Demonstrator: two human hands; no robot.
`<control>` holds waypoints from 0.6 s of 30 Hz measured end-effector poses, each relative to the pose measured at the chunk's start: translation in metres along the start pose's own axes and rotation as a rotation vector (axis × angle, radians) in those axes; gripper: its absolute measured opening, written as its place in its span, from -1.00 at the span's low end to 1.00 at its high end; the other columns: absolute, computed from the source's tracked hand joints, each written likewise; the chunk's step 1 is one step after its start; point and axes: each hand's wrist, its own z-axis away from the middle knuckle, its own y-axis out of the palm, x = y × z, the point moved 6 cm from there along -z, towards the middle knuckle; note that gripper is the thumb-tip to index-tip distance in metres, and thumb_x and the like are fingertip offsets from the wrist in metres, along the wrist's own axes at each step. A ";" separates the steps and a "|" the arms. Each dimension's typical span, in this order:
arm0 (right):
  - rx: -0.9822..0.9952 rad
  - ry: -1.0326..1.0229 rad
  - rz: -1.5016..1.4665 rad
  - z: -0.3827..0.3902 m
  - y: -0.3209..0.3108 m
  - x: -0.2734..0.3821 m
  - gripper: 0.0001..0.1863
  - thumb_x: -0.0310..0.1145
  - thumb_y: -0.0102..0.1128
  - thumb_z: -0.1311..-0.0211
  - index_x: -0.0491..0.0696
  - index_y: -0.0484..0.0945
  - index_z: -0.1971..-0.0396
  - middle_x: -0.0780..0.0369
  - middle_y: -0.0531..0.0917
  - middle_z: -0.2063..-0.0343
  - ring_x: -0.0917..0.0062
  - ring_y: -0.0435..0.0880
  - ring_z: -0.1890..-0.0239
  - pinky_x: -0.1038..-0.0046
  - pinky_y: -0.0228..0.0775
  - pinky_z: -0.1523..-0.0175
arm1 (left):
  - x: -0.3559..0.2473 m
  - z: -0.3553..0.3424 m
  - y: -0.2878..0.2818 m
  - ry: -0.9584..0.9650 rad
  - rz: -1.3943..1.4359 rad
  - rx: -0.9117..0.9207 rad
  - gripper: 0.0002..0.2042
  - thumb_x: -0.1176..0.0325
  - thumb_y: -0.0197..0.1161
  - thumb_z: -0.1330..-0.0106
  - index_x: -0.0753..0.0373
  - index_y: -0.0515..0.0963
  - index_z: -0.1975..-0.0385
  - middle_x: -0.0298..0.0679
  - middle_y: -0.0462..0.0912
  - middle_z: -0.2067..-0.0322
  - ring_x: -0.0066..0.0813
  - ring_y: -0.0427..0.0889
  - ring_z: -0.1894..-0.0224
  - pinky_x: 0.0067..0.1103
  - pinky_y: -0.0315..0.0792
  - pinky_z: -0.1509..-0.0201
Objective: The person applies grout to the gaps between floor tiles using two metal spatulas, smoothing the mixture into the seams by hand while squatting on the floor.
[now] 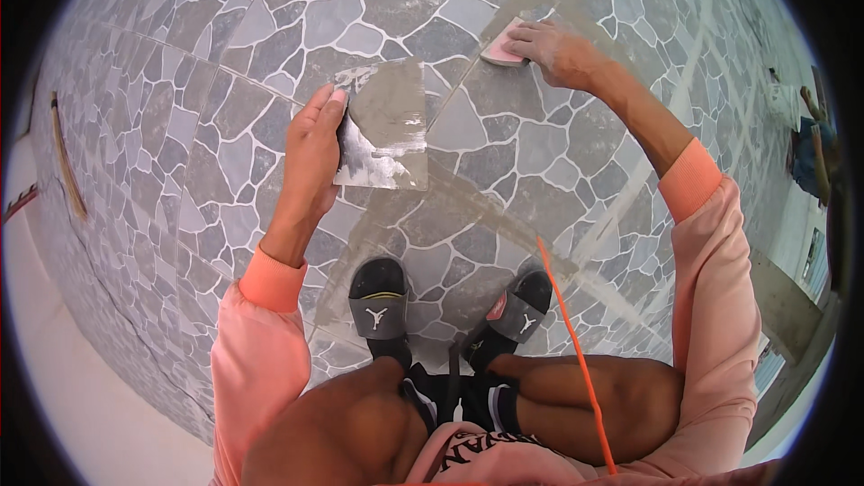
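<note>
My left hand (313, 146) grips a flat rectangular metal plate (387, 162), perhaps a trowel, by its left side; grey paste (385, 94) is smeared across its face. Up and to the right, my right hand (558, 58) holds a pale pink, flat-edged spreader (504, 45) down on the stone-patterned floor tiles (486, 126), at a straight seam. Grey paste smears the tiles around that seam and in bands below the plate.
My feet in dark slides (378, 301) rest on the tiles at bottom centre. An orange cord (576, 342) hangs near my right leg. A long wooden stick (65, 148) lies at far left. A blue item (808, 162) and a grey board (778, 297) are at far right.
</note>
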 end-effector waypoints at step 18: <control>-0.063 0.386 -0.235 -0.002 -0.048 -0.050 -0.67 -0.44 -0.06 -0.01 -0.12 0.52 0.19 0.00 0.61 0.31 0.09 0.55 0.23 0.22 0.40 0.13 | 0.000 0.002 0.000 -0.004 0.007 0.047 -0.57 0.33 -0.05 -0.40 0.51 0.22 -0.15 -0.18 0.55 0.13 -0.59 0.55 0.18 -0.66 0.46 0.13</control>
